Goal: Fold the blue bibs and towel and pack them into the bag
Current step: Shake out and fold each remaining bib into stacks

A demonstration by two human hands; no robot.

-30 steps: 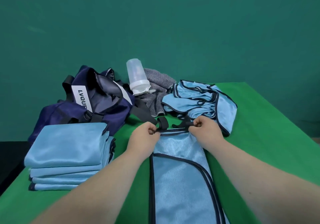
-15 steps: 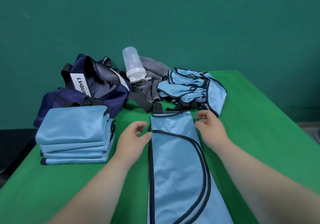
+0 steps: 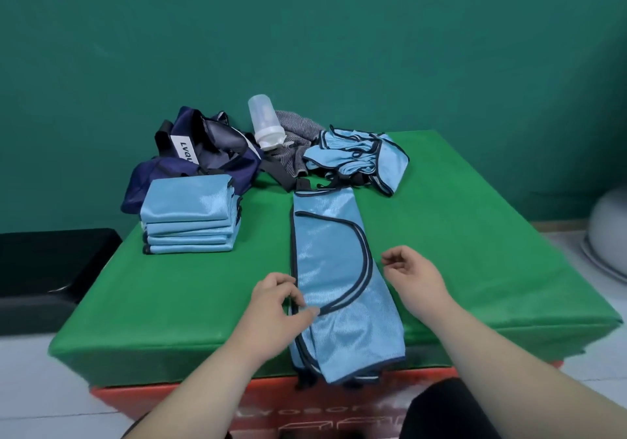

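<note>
Two hands are low at the near side of the table (image 3: 475,241), and on my feed I see both from above. The left hand (image 3: 280,306) is at the left edge of the long bib (image 3: 334,262), with the thumb tip lying on the blue cloth by the dark trim and the fingers curled loosely at the hem; whether they have the edge nipped or merely touch it, I cannot tell from here. The right hand (image 3: 414,277) hovers just beside the bib's right edge, apart from the cloth, with its fingers loosely curled round nothing.

That bib lies folded into a narrow strip down the middle of the green table, running away from me; its near end droops over the front edge and its far end reaches the black straps (image 3: 307,184) at the back. A stack of folded bibs (image 3: 190,211) stands to the left, well apart from the strip; right behind it slumps the navy bag (image 3: 210,157), open at the top, with a white label showing. A heap of loose bibs (image 3: 359,157) lies at the back right, near the strip's far end; between heap and bag rests a grey striped cloth (image 3: 295,133), with a clear bottle (image 3: 263,121) tilted against it, white cap downward.

Under the table I see a red box (image 3: 163,396) with lettering I cannot read; a dark block (image 3: 51,262) sits off to the left, and a pale rounded thing (image 3: 610,231) is at the far right edge.
</note>
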